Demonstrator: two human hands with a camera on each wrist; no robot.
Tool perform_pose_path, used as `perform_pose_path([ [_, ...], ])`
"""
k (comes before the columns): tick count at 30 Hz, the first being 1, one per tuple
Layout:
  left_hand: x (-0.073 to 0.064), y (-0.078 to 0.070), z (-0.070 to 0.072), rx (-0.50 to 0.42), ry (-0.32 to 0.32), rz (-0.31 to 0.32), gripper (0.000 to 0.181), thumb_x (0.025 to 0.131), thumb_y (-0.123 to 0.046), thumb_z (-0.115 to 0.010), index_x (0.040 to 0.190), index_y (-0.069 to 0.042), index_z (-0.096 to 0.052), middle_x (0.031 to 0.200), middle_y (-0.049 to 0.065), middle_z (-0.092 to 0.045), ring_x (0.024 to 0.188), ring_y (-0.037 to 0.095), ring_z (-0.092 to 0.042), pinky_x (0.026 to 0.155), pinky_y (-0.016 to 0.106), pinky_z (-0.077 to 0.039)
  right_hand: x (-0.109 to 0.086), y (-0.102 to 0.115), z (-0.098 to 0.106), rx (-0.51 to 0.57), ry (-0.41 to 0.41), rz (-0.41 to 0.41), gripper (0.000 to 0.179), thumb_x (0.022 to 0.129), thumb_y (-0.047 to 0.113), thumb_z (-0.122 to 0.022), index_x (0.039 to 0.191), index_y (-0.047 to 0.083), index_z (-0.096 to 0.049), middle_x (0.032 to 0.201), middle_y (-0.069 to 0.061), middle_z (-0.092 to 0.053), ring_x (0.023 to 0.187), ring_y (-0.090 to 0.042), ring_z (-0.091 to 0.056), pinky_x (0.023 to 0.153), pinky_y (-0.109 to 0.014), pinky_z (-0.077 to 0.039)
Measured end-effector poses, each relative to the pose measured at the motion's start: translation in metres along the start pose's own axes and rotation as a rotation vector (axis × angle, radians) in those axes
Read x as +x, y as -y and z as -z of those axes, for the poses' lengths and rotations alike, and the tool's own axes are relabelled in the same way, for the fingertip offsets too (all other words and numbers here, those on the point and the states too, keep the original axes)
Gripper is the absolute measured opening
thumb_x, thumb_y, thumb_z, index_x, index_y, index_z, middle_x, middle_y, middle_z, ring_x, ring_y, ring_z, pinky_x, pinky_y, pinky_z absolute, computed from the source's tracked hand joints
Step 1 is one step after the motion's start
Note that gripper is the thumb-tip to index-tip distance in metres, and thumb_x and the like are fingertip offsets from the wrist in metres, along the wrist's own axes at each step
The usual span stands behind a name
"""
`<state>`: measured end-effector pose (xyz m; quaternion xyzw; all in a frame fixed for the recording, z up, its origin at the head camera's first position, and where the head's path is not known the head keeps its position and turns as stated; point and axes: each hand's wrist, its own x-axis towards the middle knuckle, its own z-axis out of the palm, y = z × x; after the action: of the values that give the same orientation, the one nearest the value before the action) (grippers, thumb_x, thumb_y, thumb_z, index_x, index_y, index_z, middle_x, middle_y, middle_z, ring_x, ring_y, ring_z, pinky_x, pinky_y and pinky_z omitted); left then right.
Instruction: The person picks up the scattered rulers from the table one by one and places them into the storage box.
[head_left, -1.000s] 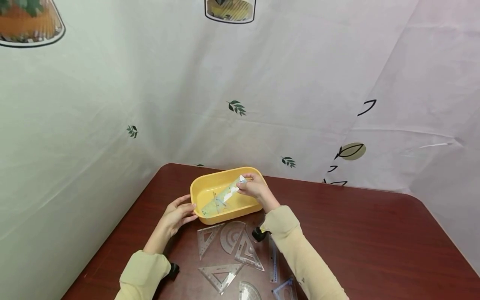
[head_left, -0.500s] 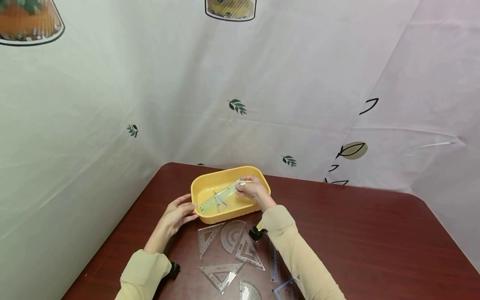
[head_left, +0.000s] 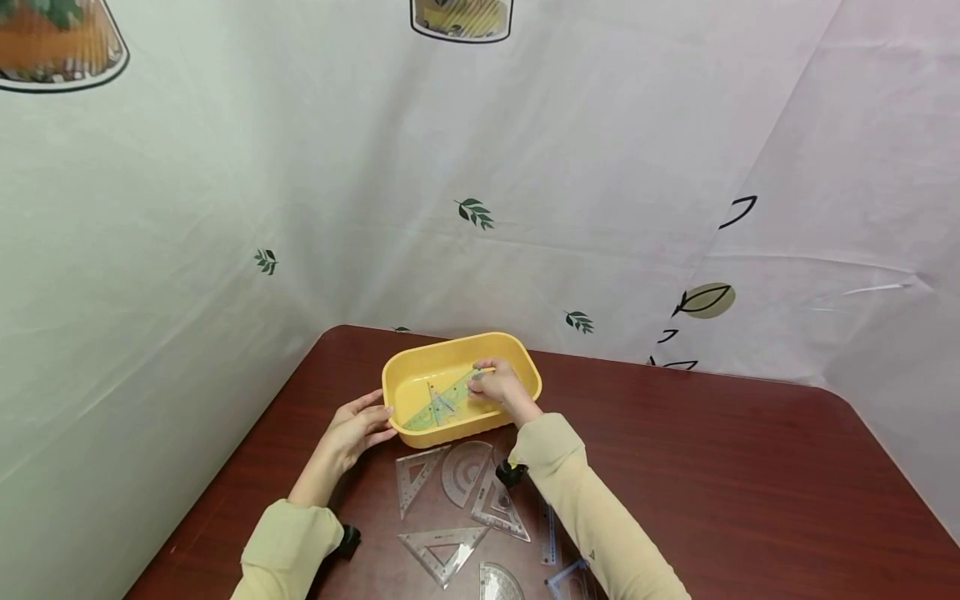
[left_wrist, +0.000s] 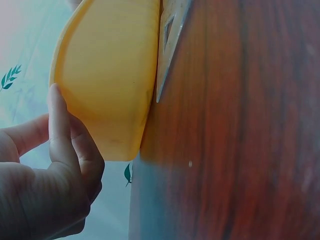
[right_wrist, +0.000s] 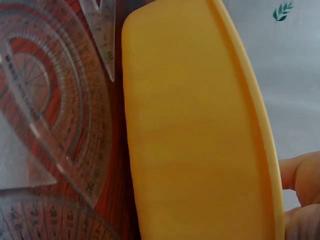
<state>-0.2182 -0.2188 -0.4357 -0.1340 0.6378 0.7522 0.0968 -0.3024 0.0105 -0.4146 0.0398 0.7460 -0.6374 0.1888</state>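
Note:
My left hand (head_left: 362,429) grips the left end of a yellow plastic tray (head_left: 465,430) at its rim. In the left wrist view, one fingertip (left_wrist: 55,92) lies right at the rim. My right hand (head_left: 498,386) is inside the tray near its right end, pinching one end of a clear greenish ruler (head_left: 459,390). The ruler slants low across the tray, over another clear piece with blue markings. In the right wrist view, the tray's side wall (right_wrist: 195,120) hides most of that hand and the ruler.
In front of the tray lie clear set squares (head_left: 412,546), a round-edged protractor (head_left: 453,479), another protractor (head_left: 495,583), a narrow ruler (head_left: 549,533) and a blue-edged set square (head_left: 562,573). The dark red table (head_left: 712,467) meets a pale cloth backdrop (head_left: 337,208).
My right hand has lowered the ruler further into the tray, and its raised end has come down. My left hand stays at the rim.

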Motion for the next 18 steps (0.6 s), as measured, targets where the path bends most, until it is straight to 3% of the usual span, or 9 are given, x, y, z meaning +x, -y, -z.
perform_pose_path([
  [7, -0.0009, 0.0008, 0.0001, -0.015, 0.007, -0.004, 0.065, 0.095, -0.002, -0.053, 0.151, 0.004, -0.019, 0.091, -0.002, -0.063, 0.073, 0.005, -0.063, 0.068, 0.019, -0.059, 0.0012, -0.0012, -0.0001, -0.096, 0.009, -0.027, 0.037, 0.09, -0.006, -0.059, 0.127, -0.005, -0.057, 0.104, -0.016, -0.06, 0.084, -0.022, -0.064, 0.085, -0.035, -0.058],
  [10, -0.0005, 0.0012, 0.0007, -0.012, 0.008, -0.006, 0.065, 0.095, -0.002, -0.052, 0.151, 0.004, -0.019, 0.09, -0.003, -0.064, 0.073, 0.005, -0.063, 0.068, 0.019, -0.059, 0.0011, -0.001, -0.0005, -0.151, 0.01, -0.023, 0.027, 0.088, -0.008, -0.06, 0.115, -0.009, -0.059, 0.091, -0.011, -0.056, 0.075, -0.019, -0.06, 0.074, -0.029, -0.057],
  [14, -0.0008, 0.0013, 0.001, -0.008, 0.012, -0.01, 0.066, 0.096, -0.003, -0.052, 0.151, 0.004, -0.018, 0.09, -0.004, -0.065, 0.073, 0.005, -0.063, 0.068, 0.019, -0.059, 0.0003, -0.0012, 0.0008, -0.238, 0.024, -0.023, 0.007, 0.086, -0.006, -0.061, 0.09, -0.007, -0.055, 0.075, -0.006, -0.046, 0.06, -0.014, -0.045, 0.057, -0.022, -0.044],
  [17, -0.0021, -0.0001, 0.0001, -0.009, 0.01, -0.01, 0.065, 0.096, -0.002, -0.052, 0.151, 0.003, -0.018, 0.09, -0.005, -0.065, 0.073, 0.005, -0.063, 0.068, 0.019, -0.059, -0.0005, -0.0015, 0.0023, -0.293, 0.039, -0.032, 0.021, 0.088, -0.002, -0.061, 0.077, 0.002, -0.044, 0.07, -0.005, -0.037, 0.056, -0.014, -0.035, 0.053, -0.022, -0.034],
  [18, -0.0026, -0.0006, -0.0004, -0.01, 0.01, -0.01, 0.065, 0.096, -0.002, -0.052, 0.151, 0.003, -0.018, 0.09, -0.005, -0.065, 0.073, 0.005, -0.063, 0.068, 0.019, -0.059, -0.0008, -0.0016, 0.0025, -0.307, 0.037, -0.029, 0.016, 0.088, -0.001, -0.062, 0.081, 0.0, -0.048, 0.074, -0.006, -0.039, 0.057, -0.013, -0.036, 0.054, -0.022, -0.034],
])
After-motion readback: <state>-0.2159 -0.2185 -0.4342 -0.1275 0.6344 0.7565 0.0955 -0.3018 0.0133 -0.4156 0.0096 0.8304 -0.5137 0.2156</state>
